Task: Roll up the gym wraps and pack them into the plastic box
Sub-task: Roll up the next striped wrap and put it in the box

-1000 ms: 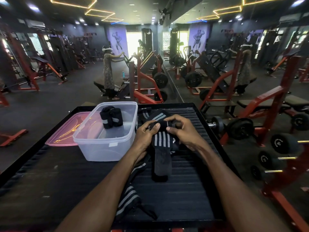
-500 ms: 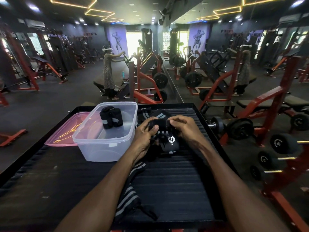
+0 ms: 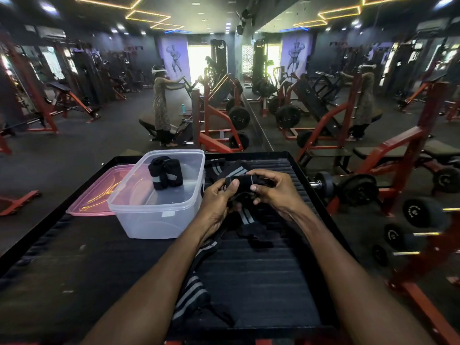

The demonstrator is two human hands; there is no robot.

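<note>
Both the left hand (image 3: 216, 198) and right hand (image 3: 271, 188) pinch the half-rolled black grey-striped gym wrap (image 3: 241, 182) for tightness, the clear plastic box (image 3: 159, 215) waiting at nine o'clock.

wrap (image 3: 241, 183) — ends hidden by fingers | loose wrap (image 3: 191, 293) — partly under forearm

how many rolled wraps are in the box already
2. Both rolled wraps stand side by side, touching, at the far end of the clear plastic box: one on the left, one on the right. None seems hidden.
</note>
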